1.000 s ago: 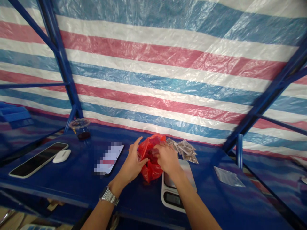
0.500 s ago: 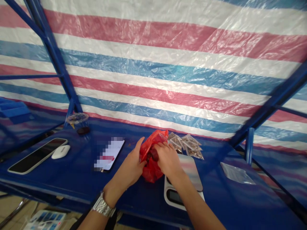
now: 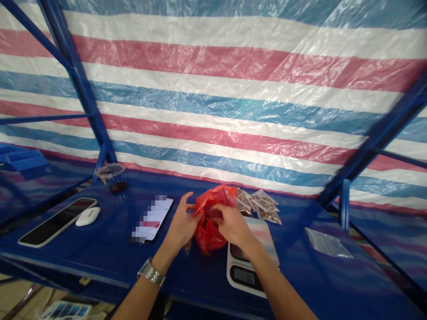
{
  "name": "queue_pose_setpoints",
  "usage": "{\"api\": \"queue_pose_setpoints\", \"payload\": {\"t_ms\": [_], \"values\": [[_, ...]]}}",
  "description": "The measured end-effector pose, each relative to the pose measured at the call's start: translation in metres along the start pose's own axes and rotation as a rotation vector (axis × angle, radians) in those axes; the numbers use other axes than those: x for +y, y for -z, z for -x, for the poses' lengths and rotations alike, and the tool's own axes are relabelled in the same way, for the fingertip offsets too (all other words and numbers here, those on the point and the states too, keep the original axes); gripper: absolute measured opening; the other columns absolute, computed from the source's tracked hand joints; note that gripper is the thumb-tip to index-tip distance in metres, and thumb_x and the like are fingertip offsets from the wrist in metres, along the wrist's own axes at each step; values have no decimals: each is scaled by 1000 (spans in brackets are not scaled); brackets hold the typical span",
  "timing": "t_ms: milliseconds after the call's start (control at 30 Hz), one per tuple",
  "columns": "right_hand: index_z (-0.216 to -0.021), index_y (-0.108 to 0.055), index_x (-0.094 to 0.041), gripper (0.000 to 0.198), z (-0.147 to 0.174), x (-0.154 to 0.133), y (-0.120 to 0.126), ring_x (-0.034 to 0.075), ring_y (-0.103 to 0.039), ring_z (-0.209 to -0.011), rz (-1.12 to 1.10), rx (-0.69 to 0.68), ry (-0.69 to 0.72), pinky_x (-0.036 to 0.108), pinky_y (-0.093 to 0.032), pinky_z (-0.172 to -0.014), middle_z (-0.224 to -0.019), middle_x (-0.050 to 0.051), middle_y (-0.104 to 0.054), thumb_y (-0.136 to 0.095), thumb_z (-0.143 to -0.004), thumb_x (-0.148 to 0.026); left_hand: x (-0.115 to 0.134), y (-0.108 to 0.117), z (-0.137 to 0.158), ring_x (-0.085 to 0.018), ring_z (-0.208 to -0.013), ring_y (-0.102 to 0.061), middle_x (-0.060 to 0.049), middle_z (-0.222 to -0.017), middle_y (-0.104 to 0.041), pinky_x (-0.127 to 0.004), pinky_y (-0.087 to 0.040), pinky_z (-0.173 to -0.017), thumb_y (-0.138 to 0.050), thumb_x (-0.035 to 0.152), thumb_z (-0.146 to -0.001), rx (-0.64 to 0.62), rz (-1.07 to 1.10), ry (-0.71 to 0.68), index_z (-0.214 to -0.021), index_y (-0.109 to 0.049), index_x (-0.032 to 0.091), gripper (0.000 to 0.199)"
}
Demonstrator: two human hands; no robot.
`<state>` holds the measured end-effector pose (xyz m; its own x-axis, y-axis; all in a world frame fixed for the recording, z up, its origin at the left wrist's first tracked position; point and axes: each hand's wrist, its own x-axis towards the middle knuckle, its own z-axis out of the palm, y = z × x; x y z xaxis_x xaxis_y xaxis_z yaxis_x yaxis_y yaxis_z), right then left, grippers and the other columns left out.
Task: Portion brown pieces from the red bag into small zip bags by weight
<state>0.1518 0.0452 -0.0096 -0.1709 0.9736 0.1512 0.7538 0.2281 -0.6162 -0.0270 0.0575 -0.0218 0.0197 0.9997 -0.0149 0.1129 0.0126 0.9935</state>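
Note:
A crumpled red plastic bag [image 3: 210, 238] stands on the blue table, its mouth facing me. My left hand [image 3: 182, 224] grips the bag's left edge, with the index finger raised. Part of a small clear bag [image 3: 187, 247] shows beside and below that hand, mostly hidden by it. My right hand [image 3: 233, 224] has its fingers curled at the right side of the bag's mouth, gripping it; the fingertips are partly inside. What lies in the bag is too dark to make out. Right beside it sits a kitchen scale [image 3: 265, 235], partly under my right forearm.
Several small zip bags of brown dried pieces [image 3: 263, 205] lie behind the scale. An empty zip bag [image 3: 328, 243] is at right. Leftward are a lit phone [image 3: 160, 218], a white earbud case [image 3: 88, 216], a dark phone [image 3: 56, 224] and a plastic cup [image 3: 116, 180]. Blue frame posts [image 3: 85, 98] flank the table.
My right hand has drawn back slightly from deeper in the bag, and the mouth gapes wider. The small clear bag by my left hand has come into view. The camera has tilted up slightly.

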Motion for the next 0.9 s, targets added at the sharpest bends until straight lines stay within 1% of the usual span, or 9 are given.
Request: {"api": "queue_pose_setpoints", "payload": {"t_ms": [200, 267, 367, 467, 567, 667, 733, 833, 900], "values": [[-109, -75, -23, 31, -1, 17, 12, 23, -75, -102, -203, 94, 46, 37, -53, -96, -109, 5, -81, -59, -88, -7, -4, -11, -2, -19, -92, -66, -9, -124, -59, -40, -58, -89, -71, 15, -83, 115, -188, -237, -153, -45, 26, 76], [-110, -74, -23, 29, 0, 14, 19, 24, -74, -103, -223, 117, 73, 39, -53, -97, -112, 5, -80, -61, -88, -10, -7, -16, -3, -20, -97, -65, -8, -123, -57, -43, -56, -95, -72, 18, -82, 135, -207, -310, -153, -46, 28, 76], [-113, -73, -24, 27, 1, 0, 28, 24, -72, -106, -238, 181, 146, 41, -52, -100, -116, 5, -79, -63, -90, -13, -9, -24, -4, -18, -93, -64, -6, -120, -55, -41, -56, -95, -72, 21, -84, 97, -184, -402, -155, -44, 30, 76], [-113, -72, -24, 28, 1, -15, 32, 25, -70, -110, -160, 292, 251, 43, -51, -102, -118, 5, -78, -63, -89, -11, -11, -31, -5, -17, -93, -65, -6, -121, -56, -39, -56, -95, -71, 20, -85, 44, -136, -458, -157, -40, 30, 79], [-113, -73, -24, 36, 2, -25, 31, 27, -68, -111, 27, 280, 398, 46, -49, -104, -118, 6, -78, -59, -88, -2, -14, -36, -7, -22, -115, -64, -10, -132, -56, -43, -51, -107, -71, 17, -83, 23, -76, -505, -160, -34, 28, 86], [-115, -75, -24, 47, 2, -30, 27, 28, -65, -112, 188, 263, 514, 48, -48, -103, -124, 5, -77, -54, -86, 5, -19, -38, -9, -27, -138, -54, -13, -146, -51, -48, -43, -118, -72, 16, -83, -12, -16, -561, -162, -28, 29, 91], [-117, -76, -25, 52, 1, -33, 25, 28, -64, -113, 232, 266, 562, 48, -49, -101, -126, 4, -76, -51, -85, 7, -21, -37, -11, -29, -145, -48, -14, -154, -46, -49, -40, -120, -74, 18, -83, -22, -3, -591, -162, -28, 30, 92], [-121, -76, -27, 51, 0, -34, 26, 27, -65, -114, 236, 290, 582, 47, -49, -102, -128, 4, -76, -50, -90, 4, -24, -32, -12, -29, -140, -52, -13, -152, -45, -49, -43, -118, -75, 22, -83, -13, -16, -590, -162, -26, 32, 94], [-122, -76, -27, 45, -1, -31, 30, 27, -66, -116, 215, 357, 544, 47, -48, -105, -131, 4, -75, -52, -94, -1, -24, -27, -12, -23, -119, -63, -10, -140, -49, -46, -51, -108, -76, 24, -83, -16, -38, -529, -163, -22, 34, 97]]}}
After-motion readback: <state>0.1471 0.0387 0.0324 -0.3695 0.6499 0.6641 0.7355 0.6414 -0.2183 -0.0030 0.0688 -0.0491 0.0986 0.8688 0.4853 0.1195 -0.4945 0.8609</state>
